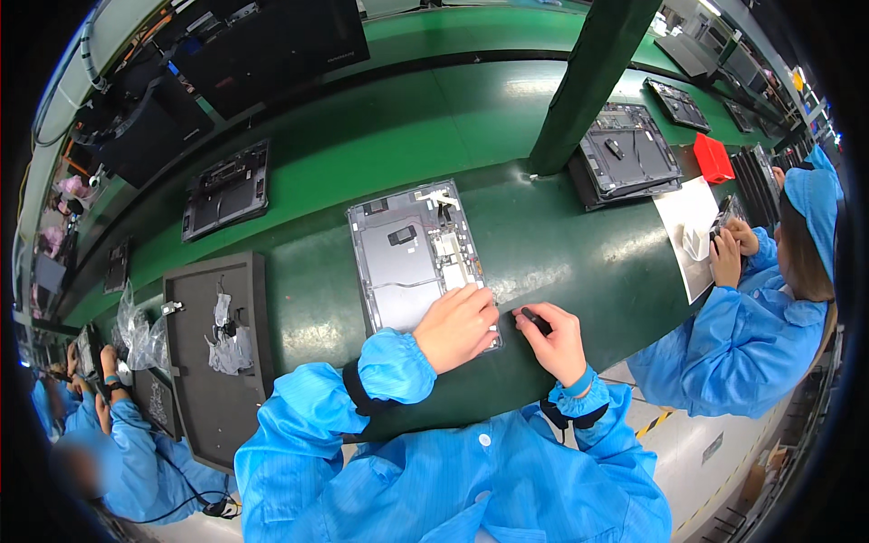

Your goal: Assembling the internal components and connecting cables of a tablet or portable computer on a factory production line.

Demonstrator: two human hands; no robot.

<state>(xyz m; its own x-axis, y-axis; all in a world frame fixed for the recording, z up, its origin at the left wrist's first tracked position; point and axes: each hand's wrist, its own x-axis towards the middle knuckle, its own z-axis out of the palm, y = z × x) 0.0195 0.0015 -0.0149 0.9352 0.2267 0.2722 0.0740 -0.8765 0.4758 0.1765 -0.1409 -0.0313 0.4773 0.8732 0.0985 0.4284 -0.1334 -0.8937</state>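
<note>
grey casing point(396, 264), long axis apparently fore-and-aft

Glossy green surface point(566, 249) is shown | green post point(593, 86) is set at its far edge | pale floor point(674, 452) is marked with yellow-black tape point(655, 423)

Red bin point(713, 159) nr R co-worker point(738, 353), grn post point(590, 90), blk monitor point(285, 54) top L, gry tray point(213, 407) far L

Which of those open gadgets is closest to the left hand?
The gray device chassis at the picture's center: the left hand is over its lower right part. The other chassis all lie farther off.
</note>
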